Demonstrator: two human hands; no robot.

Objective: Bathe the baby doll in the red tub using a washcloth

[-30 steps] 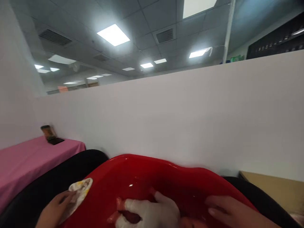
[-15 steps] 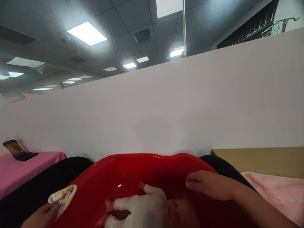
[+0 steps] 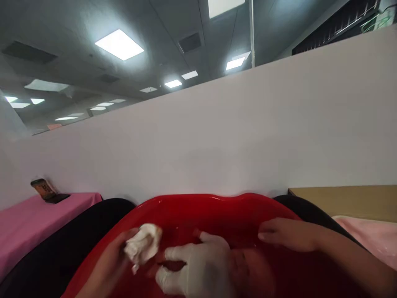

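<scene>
A baby doll [image 3: 198,265] in a white suit lies in a large red tub [image 3: 182,207], its head toward the right and its feet toward the left. My left hand [image 3: 114,252] is over the left side of the tub, its fingers closed on a crumpled whitish cloth [image 3: 144,244] close to the doll's feet. The grip is smeared by motion. Over the right side of the tub, my right hand [image 3: 283,235] hangs with loosely curved fingers and nothing visible in it. It is apart from the doll's head.
Left of the tub, a pink-covered table [image 3: 52,219] bears a propped phone-like device [image 3: 46,190]. To the right are a tan board [image 3: 347,203] and a pale pink cloth [image 3: 372,236]. A white partition [image 3: 217,140] stands behind the tub.
My left hand has carried the cloth rightward from the tub's left rim to near the doll's feet, and the cloth now looks crumpled. My right hand keeps about the same place over the tub.
</scene>
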